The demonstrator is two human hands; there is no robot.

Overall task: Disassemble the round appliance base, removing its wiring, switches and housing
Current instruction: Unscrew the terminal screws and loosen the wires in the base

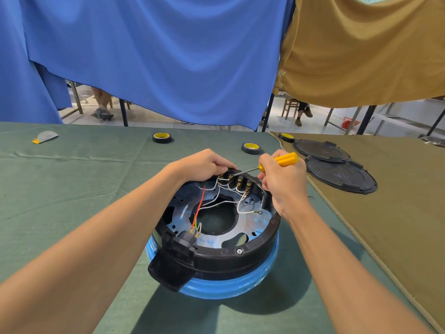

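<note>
The round appliance base (252,256) lies upside down on the green cloth, a black rim over a blue body, with a metal plate inside. White wires (216,196) and a red wire (201,203) run from a row of switches (237,183) at the far rim to a black plug socket (185,239) at the near rim. My left hand (204,165) grips the far rim beside the switches. My right hand (281,179) holds a yellow-handled screwdriver (286,159), its tip at the switch terminals.
Two black round covers (337,169) lie on the brown cloth at right. Rolls of black tape (162,137) (251,148) (286,137) sit beyond the base. A grey scrap (45,136) lies far left. Blue and brown cloths hang behind the table.
</note>
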